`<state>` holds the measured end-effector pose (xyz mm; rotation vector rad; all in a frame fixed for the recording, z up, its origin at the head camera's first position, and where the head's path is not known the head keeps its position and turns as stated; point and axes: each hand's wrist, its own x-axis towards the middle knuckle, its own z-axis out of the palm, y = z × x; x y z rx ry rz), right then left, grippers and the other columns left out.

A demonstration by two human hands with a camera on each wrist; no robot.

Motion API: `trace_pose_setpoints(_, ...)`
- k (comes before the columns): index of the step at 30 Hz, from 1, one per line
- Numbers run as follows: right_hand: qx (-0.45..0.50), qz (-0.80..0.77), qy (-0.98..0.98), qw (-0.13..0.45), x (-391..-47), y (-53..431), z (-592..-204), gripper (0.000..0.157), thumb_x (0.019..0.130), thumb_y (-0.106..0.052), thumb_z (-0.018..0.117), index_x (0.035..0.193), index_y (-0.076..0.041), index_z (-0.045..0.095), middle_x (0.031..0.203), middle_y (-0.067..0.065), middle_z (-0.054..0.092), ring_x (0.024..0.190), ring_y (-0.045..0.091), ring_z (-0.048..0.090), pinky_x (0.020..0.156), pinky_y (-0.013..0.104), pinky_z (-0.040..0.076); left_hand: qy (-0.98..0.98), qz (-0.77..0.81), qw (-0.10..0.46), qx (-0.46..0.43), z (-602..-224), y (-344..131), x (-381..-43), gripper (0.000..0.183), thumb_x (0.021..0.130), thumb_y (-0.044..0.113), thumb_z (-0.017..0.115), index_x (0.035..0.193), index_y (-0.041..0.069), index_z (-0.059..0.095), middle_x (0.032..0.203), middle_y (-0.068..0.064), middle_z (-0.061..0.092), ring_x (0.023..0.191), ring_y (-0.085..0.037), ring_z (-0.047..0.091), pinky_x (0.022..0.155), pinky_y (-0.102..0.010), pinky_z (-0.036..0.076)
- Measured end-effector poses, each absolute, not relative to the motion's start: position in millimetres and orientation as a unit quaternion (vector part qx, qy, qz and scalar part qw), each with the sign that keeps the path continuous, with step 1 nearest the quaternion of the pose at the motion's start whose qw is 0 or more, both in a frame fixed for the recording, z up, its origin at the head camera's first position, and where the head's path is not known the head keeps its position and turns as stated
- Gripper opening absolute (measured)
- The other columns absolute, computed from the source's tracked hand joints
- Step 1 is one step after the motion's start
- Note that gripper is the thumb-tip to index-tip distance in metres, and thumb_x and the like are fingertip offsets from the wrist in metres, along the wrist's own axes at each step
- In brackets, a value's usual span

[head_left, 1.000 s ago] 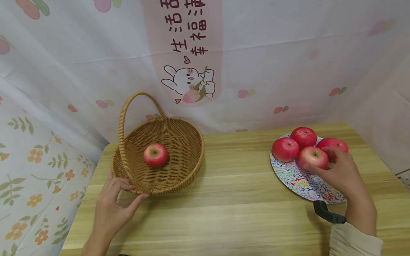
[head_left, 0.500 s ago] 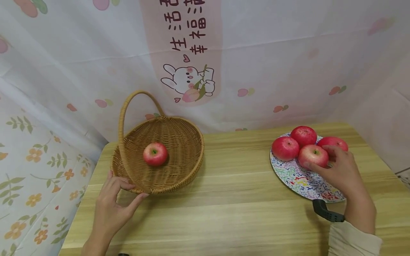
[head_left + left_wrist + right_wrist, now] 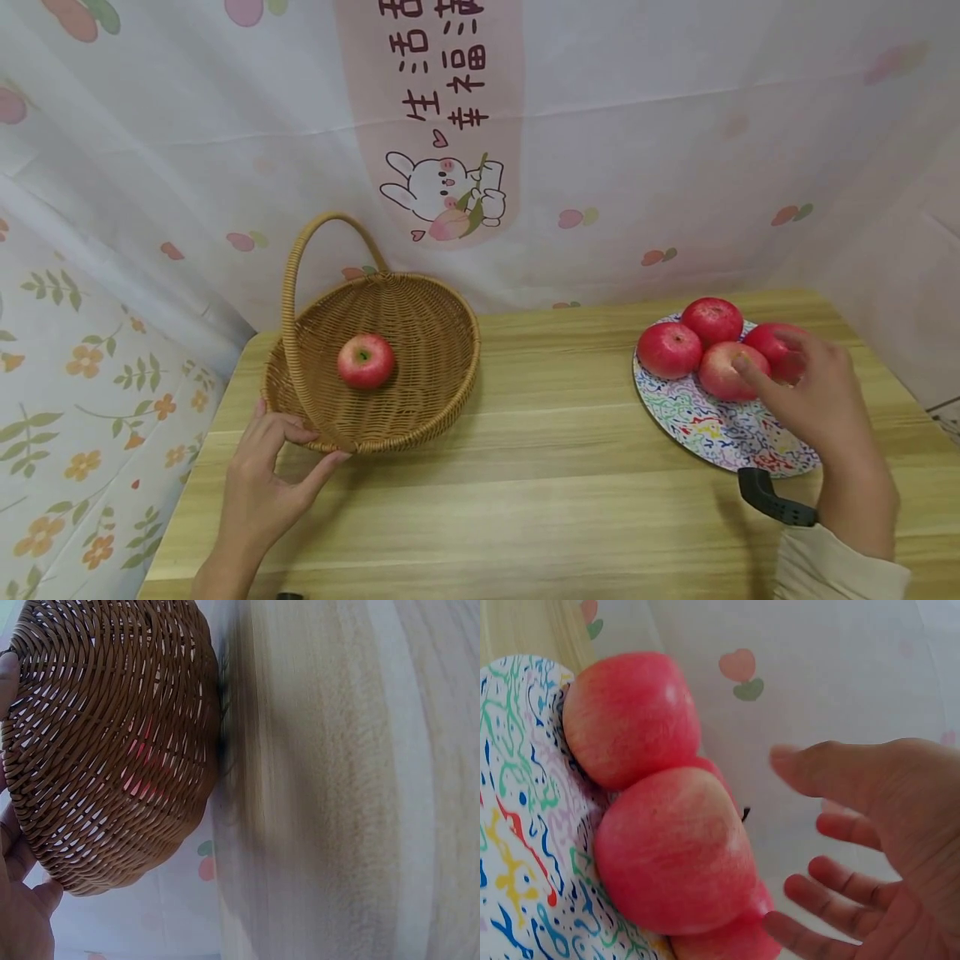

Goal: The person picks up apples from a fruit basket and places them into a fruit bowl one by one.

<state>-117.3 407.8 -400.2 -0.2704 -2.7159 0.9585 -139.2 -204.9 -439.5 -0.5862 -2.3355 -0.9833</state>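
At the left of the head view, a brown wicker basket (image 3: pixel 431 358) with a tall arched handle holds one red apple (image 3: pixel 365 362). My left hand (image 3: pixel 262 475) grips its near rim between fingers and thumb; through the weave in the left wrist view, the red of the apple (image 3: pixel 142 769) shows. On the right, a round plate with a colourful squiggle pattern (image 3: pixel 705 433) bears several apples. Just above the front apple (image 3: pixel 723 375) hovers my right hand (image 3: pixel 821 400), thumb and fingers spread. The right wrist view shows a gap between that hand and the nearest apple (image 3: pixel 675 855).
Both stand on a wood-grain table (image 3: pixel 555 467). A white printed curtain (image 3: pixel 637 167) hangs right behind the table, and a flowered cloth (image 3: pixel 90 400) hangs along the left. A black strap piece (image 3: pixel 772 500) juts from my right wrist.
My right hand has let go of the front apple and drawn back a little up and to the right. That apple has tilted slightly on the plate. My left hand stays on the basket rim.
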Motion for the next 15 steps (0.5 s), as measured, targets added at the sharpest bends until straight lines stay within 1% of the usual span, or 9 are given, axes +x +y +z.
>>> trace_pose_setpoints(1,-0.095,0.329,-0.931,0.129,-117.8,405.5,-398.8,0.064,0.097,-0.02,0.077,0.145,0.012,0.049,0.136,0.039,0.05,0.115,0.061,0.052,0.064,-0.008,0.036,-0.866,-0.365,0.265,-0.216,-439.7,-205.0,-138.5,0.066,0.089,0.068,0.072,0.087,0.003,0.064,0.091,-0.006,0.067,0.098,-0.007,0.059,0.135,-0.047,0.024)
trace_pose_setpoints(6,-0.125,0.322,-0.928,0.139,-119.3,393.2,-393.0,0.062,0.098,-0.024,0.075,0.145,0.009,0.051,0.139,0.036,0.048,0.126,0.057,0.043,0.063,-0.006,0.033,-0.868,-0.366,0.259,-0.216,-440.9,-206.1,-138.2,0.067,0.089,0.068,0.072,0.086,0.002,0.063,0.09,-0.006,0.066,0.096,-0.006,0.058,0.135,-0.049,0.024)
trace_pose_setpoints(8,-0.13,0.322,-0.926,0.146,-120.4,388.9,-391.4,0.059,0.099,-0.023,0.074,0.145,0.007,0.054,0.138,0.034,0.051,0.125,0.051,0.045,0.064,-0.006,0.033,-0.869,-0.364,0.257,-0.216,-440.6,-206.2,-138.9,0.068,0.089,0.069,0.071,0.086,0.001,0.063,0.09,-0.007,0.066,0.096,-0.007,0.058,0.134,-0.051,0.024)
trace_pose_setpoints(9,-0.13,0.323,-0.926,0.149,-121.0,387.3,-390.7,0.057,0.098,-0.023,0.074,0.144,0.005,0.055,0.137,0.033,0.052,0.121,0.044,0.048,0.065,-0.006,0.034,-0.869,-0.363,0.256,-0.216,-440.5,-206.3,-139.4,0.068,0.089,0.069,0.071,0.086,0.001,0.063,0.09,-0.007,0.066,0.096,-0.007,0.058,0.134,-0.052,0.024)
trace_pose_setpoints(11,-0.127,0.321,-0.925,0.156,-122.7,384.2,-389.4,0.055,0.099,-0.023,0.074,0.143,0.004,0.057,0.135,0.031,0.055,0.119,0.039,0.048,0.066,-0.005,0.034,-0.87,-0.363,0.255,-0.216,-440.2,-206.2,-140.0,0.069,0.089,0.069,0.071,0.086,0.001,0.063,0.09,-0.008,0.066,0.096,-0.008,0.058,0.134,-0.055,0.024)
trace_pose_setpoints(15,-0.118,0.326,-0.924,0.164,-126.5,377.1,-387.5,0.053,0.099,-0.023,0.074,0.143,0.003,0.059,0.135,0.03,0.055,0.119,0.037,0.048,0.066,-0.003,0.036,-0.871,-0.365,0.251,-0.213,-440.0,-206.6,-139.5,0.069,0.089,0.069,0.071,0.086,0.001,0.062,0.091,-0.008,0.066,0.096,-0.007,0.057,0.133,-0.057,0.023)
